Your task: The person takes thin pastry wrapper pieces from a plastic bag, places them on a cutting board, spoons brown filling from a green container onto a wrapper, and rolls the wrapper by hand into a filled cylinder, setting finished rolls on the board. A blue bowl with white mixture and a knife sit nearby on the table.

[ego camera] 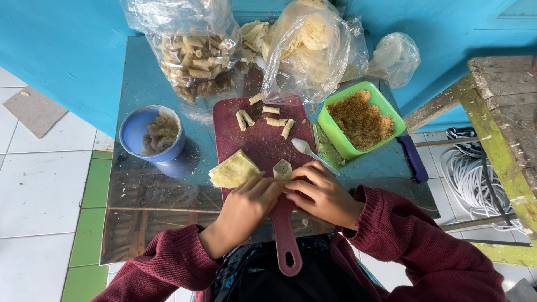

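Hands meet over the dark red cutting board (263,142): left hand (246,210) and right hand (321,193), fingers (305,173) curled close, pinch a small folded wrapper (282,169) on the board, beside a stack of wrappers (234,170) and a spoon (310,152).

Blue bowl (152,134), green tub (335,134), white hose (470,179)

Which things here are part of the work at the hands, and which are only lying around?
In use: left hand, right hand, small wrapper, wrapper stack, cutting board, spoon, green tub of filling, finished rolls.

Lying about: white hose, wooden bench.
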